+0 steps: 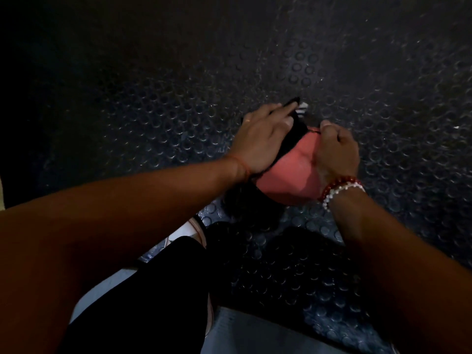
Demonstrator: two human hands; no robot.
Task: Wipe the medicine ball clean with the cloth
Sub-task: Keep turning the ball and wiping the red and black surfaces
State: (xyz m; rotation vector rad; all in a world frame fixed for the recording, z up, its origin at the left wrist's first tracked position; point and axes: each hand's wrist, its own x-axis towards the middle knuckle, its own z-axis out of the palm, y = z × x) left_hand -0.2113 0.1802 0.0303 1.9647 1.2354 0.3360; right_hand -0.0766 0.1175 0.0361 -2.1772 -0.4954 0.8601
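A coral-pink medicine ball [288, 180] rests on the dark floor in the middle of the view. A black cloth [293, 135] with a white-striped end lies draped over the ball's upper left side. My left hand [260, 139] lies on top of the cloth with fingers spread, pressing it against the ball. My right hand [337, 152], wearing red and white bead bracelets, is curled around the ball's right side and holds it. The ball's underside and left side are hidden by the cloth and my arm.
Dark rubber flooring with round studs [383, 98] stretches all around. My leg in black trousers [158, 290] and a white shoe [184, 232] are at the lower left. A paler smooth patch of floor [255, 335] lies at the bottom edge.
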